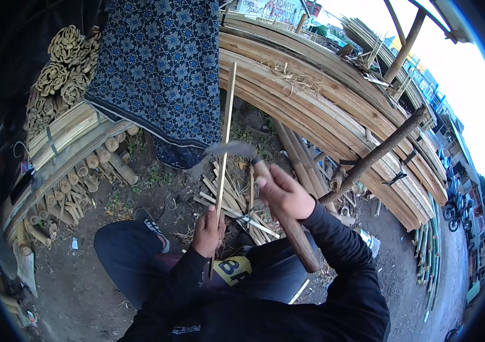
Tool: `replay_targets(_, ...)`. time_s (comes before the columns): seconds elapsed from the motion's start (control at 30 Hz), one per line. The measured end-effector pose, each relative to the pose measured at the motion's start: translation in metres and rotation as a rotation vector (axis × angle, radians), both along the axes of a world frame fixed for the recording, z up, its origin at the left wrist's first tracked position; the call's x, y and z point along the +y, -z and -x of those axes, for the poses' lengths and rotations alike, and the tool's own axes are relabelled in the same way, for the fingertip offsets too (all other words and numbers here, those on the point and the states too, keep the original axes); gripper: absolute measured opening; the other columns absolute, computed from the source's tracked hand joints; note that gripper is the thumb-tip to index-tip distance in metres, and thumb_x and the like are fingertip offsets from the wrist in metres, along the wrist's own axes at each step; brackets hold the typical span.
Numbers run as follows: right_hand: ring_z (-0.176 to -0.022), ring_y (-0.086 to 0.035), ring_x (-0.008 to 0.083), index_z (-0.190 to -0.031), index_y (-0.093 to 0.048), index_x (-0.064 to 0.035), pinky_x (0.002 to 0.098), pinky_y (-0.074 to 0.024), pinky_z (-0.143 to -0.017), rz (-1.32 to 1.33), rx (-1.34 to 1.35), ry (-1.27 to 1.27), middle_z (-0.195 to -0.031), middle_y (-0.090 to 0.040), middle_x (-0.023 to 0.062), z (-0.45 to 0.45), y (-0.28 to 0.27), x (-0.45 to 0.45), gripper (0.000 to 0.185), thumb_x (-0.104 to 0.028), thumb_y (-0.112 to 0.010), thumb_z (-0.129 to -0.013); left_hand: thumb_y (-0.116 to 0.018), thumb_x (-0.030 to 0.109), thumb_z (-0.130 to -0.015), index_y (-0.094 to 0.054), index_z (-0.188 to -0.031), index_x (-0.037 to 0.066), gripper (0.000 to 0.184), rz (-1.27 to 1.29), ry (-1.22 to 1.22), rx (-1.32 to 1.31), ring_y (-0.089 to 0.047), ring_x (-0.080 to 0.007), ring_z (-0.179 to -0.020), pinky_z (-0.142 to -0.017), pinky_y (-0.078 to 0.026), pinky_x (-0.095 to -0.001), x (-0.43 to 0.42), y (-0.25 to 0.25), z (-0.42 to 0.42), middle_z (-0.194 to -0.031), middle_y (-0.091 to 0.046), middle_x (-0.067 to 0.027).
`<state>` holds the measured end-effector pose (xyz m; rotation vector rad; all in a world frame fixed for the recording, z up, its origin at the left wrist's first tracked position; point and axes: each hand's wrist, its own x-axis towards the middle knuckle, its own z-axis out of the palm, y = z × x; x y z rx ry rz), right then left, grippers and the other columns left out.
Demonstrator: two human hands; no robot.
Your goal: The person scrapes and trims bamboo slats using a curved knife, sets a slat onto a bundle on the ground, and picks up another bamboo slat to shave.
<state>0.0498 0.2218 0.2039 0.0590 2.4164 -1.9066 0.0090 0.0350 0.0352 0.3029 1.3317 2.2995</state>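
Observation:
My left hand [208, 230] is closed around the lower part of a long thin bamboo strip [226, 125], which stands nearly upright in front of me. My right hand [285, 192] grips the thick wooden handle [301, 245] of a curved blade [232, 150]. The blade is slightly blurred and overlaps the strip above my left hand; whether the two touch is unclear. The handle's butt reaches down past my right wrist. Below the hands, a yellow cloth with dark letters [235, 270] lies between my legs.
Split bamboo pieces [231, 194] litter the ground ahead. Stacked planks [333, 108] fill the upper right, with a slanted pole [382, 149] before them. A blue patterned cloth [162, 74] hangs at upper left, beside bundled strips [67, 48] and bamboo poles [81, 170].

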Motion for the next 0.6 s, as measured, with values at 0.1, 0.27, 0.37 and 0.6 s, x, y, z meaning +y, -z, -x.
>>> replay_targets(0.1, -0.067, -0.047, 0.0064, -0.110, -0.047, -0.0019, 0.0232, -0.0412, -0.060, -0.151, 0.055, -0.185, -0.076, -0.049, -0.0007, -0.007, 0.019, -0.010, 0.030, -0.029, -0.053, -0.099, -0.031, 0.047, -0.103, -0.044, -0.072, 0.011, 0.049, 0.017, -0.053, 0.077, -0.034, -0.0066, -0.036, -0.033, -0.027, -0.0222, -0.010, -0.017, 0.017, -0.047, -0.036, 0.0031)
replay_targets(0.27, -0.066, -0.046, 0.0061, -0.114, -0.046, -0.0017, 0.0227, -0.0414, -0.060, -0.015, 0.036, -0.113, -0.076, -0.050, -0.0009, -0.013, -0.007, -0.023, 0.027, -0.025, -0.050, -0.101, -0.032, 0.049, -0.103, -0.046, -0.077, 0.011, 0.048, -0.035, -0.072, 0.070, -0.033, -0.0060, -0.035, -0.033, -0.028, -0.0219, -0.015, -0.064, 0.033, -0.047, -0.036, 0.0033)
replay_targets(0.37, -0.059, -0.049, 0.0058, -0.122, -0.044, -0.0051, 0.0199, -0.0434, -0.051, -0.099, 0.173, -0.192, -0.079, -0.052, 0.0013, -0.004, -0.008, -0.021, 0.028, -0.026, -0.043, -0.103, -0.031, 0.049, -0.103, -0.045, -0.081, 0.011, 0.046, -0.041, -0.051, 0.196, -0.034, -0.0075, -0.036, -0.033, -0.030, -0.0219, -0.015, -0.085, 0.044, -0.048, -0.034, 0.0031)
replay_targets(0.6, -0.056, -0.051, 0.0070, -0.123, -0.043, -0.0044, 0.0207, -0.0460, -0.047, -0.184, 0.141, -0.230, -0.079, -0.053, 0.0026, 0.008, -0.050, -0.018, 0.029, -0.025, -0.041, -0.103, -0.030, 0.047, -0.103, -0.045, -0.078, 0.011, 0.046, -0.123, -0.061, 0.252, -0.034, -0.0066, -0.036, -0.034, -0.029, -0.0216, -0.007, -0.134, 0.058, -0.048, -0.035, 0.0031)
